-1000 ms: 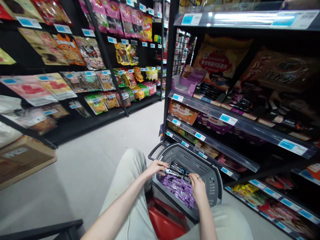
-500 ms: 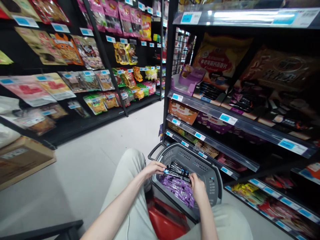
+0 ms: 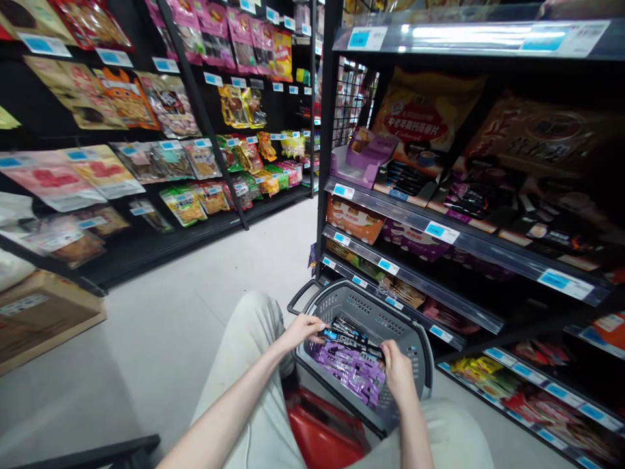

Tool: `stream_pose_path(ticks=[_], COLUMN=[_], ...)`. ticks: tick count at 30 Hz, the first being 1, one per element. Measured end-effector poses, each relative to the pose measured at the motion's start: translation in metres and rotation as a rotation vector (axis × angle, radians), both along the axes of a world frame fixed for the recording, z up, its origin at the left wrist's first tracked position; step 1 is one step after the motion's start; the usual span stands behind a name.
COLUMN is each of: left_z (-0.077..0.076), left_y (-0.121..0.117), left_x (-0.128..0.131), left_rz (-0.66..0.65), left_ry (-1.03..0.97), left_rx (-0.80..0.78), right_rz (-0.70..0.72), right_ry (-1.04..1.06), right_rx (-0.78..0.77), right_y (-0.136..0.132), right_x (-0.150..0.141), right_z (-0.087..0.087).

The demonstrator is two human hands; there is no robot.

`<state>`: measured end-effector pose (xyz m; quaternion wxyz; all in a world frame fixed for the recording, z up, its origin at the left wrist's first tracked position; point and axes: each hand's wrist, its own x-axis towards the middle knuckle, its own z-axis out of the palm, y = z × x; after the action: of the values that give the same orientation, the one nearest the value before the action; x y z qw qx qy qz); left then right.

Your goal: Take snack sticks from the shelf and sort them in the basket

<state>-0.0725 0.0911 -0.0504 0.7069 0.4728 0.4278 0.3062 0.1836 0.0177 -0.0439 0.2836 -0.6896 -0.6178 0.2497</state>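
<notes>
Between my knees stands a grey shopping basket [image 3: 409,333] with a folded handle at its left end. Purple sachets [image 3: 347,372] lie heaped in its near half, and slim black stick packets [image 3: 352,331] are at its far side. My left hand [image 3: 303,331] pinches the left end of black stick packets over the basket. At their right end, my right hand [image 3: 398,368] is closed with thumb and fingers together. How many packets the hands hold cannot be made out.
Close on the right, a black shelf unit [image 3: 473,236] holds boxes of sticks, oat bags and snacks. Across the aisle, a snack rack [image 3: 146,247] runs along the left. A cardboard box [image 3: 51,312] sits at the left edge. Something red [image 3: 322,430] is below the basket.
My right hand has shifted slightly right, and its end of the black packets now lies a little further from my left hand. The view has tilted slightly.
</notes>
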Motion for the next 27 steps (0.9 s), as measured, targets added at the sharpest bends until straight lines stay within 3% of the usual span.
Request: stream_pose_path(ticks=[6, 11, 14, 23, 27], left_z=[-0.001, 0.001, 0.002, -0.007, -0.007], left_y=[-0.003, -0.003, 0.000, -0.002, -0.003], left_x=[0.012, 0.010, 0.007, 0.010, 0.013], left_rz=[0.229, 0.391, 0.423, 0.454, 0.475], left_ry=[-0.050, -0.008, -0.003, -0.044, -0.070], left_rx=[0.064, 0.202, 0.194, 0.223, 0.261], right_rz=[-0.140, -0.088, -0.096, -0.261, -0.309], right_ry=[0.008, 0.358, 0.513, 0.525, 0.617], right_rx=[0.113, 0.104, 0.093, 0.200, 0.127], right_y=[0.002, 0.000, -0.001, 0.005, 0.006], right_x=[-0.011, -0.019, -0.023, -0.031, -0.034], right_z=[0.001, 0.002, 0.001, 0.000, -0.008])
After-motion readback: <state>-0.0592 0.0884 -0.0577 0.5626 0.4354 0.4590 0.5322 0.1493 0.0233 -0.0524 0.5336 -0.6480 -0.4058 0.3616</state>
